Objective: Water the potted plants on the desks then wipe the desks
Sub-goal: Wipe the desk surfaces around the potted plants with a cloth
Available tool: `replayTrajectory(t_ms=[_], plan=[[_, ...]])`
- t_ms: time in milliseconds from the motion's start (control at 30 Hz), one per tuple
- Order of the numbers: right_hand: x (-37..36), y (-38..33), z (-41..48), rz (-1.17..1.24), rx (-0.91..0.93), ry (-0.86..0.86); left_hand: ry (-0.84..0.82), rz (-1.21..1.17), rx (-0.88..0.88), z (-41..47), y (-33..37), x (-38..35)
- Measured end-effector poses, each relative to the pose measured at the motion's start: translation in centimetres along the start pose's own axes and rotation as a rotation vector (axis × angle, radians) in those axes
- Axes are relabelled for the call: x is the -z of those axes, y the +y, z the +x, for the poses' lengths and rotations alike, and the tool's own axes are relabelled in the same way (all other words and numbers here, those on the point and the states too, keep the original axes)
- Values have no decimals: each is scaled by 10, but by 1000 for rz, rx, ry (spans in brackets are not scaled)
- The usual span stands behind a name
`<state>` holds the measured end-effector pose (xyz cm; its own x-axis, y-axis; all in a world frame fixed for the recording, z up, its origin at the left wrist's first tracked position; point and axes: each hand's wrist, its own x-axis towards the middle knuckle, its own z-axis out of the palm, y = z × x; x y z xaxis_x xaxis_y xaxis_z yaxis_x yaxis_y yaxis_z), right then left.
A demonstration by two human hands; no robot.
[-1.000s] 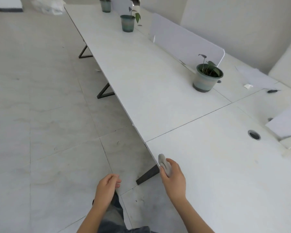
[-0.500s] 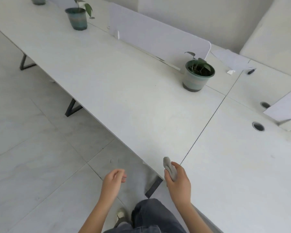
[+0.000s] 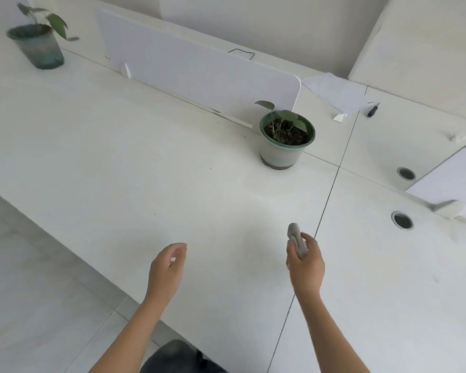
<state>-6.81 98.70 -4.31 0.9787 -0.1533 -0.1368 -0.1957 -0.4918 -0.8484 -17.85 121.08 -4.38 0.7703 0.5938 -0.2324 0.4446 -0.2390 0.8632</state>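
Cloth [image 3: 297, 242]: grey, rolled into a short wad, standing up out of the right hand [image 3: 306, 265], above the near part of the left desk [image 3: 119, 157], just left of the seam [image 3: 326, 203].
Seam: thin dark line between the left desk and the right desk [image 3: 388, 278], running away from the near edge.
Near potted plant [image 3: 285, 141]: upright on the left desk near its far right corner, well beyond the cloth; green rim, dark soil, a few small leaves.
Far potted plant [image 3: 38, 44]: upright at the far left of the same desk, blurred, well apart from the near one.
Divider [image 3: 194, 65]: white panel along the back of the left desk, between the two pots, its rounded end just behind the near pot.
Cable holes [image 3: 402, 220]: two round openings at the back of the right desk, beside a second white panel [image 3: 452, 181].
Paper [image 3: 334, 91]: white sheet beyond the divider, a small dark object [image 3: 373, 110] just beside it.
Path between cloth and near pot: bare desktop only.
Right hand: fingers curled round the cloth, thumb on the left side; contact with the desk impossible to tell.
Left hand [image 3: 167, 267]: loosely curled, holding nothing, over the desk's near edge.
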Motion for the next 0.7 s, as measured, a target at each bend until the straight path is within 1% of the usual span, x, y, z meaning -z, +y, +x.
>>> replayTrajectory(t_ms=[100, 167, 200, 233, 300, 367, 433, 500, 633, 700], plan=[[15, -21, 65, -1, -15, 151, 16, 217, -112, 54, 12, -17], [27, -30, 108, -56, 15, 255, 19, 329, -158, 88, 19, -30], [30, -33, 129, -88, 44, 268, 12, 380, -176, 103, 22, -35], [31, -34, 148, -121, 83, 232, 3, 431, -192, 116, 25, -39], [27, -30, 181, -227, 131, 74, -17, 529, -218, 137, 27, -42], [18, -19, 207, -436, 114, -77, -35, 622, -253, 152, 26, -41], [10, -6, 223, -665, 118, -169, -41, 700, -281, 167, 22, -36], [4, 4, 230, -790, 144, -205, -46, 779, -284, 182, 17, -29], [-16, 8, 237, -797, 128, -154, -66, 888, -308, 201, 2, -19], [-27, 1, 243, -800, 111, -166, -65, 915, -330, 202, -6, -19]])
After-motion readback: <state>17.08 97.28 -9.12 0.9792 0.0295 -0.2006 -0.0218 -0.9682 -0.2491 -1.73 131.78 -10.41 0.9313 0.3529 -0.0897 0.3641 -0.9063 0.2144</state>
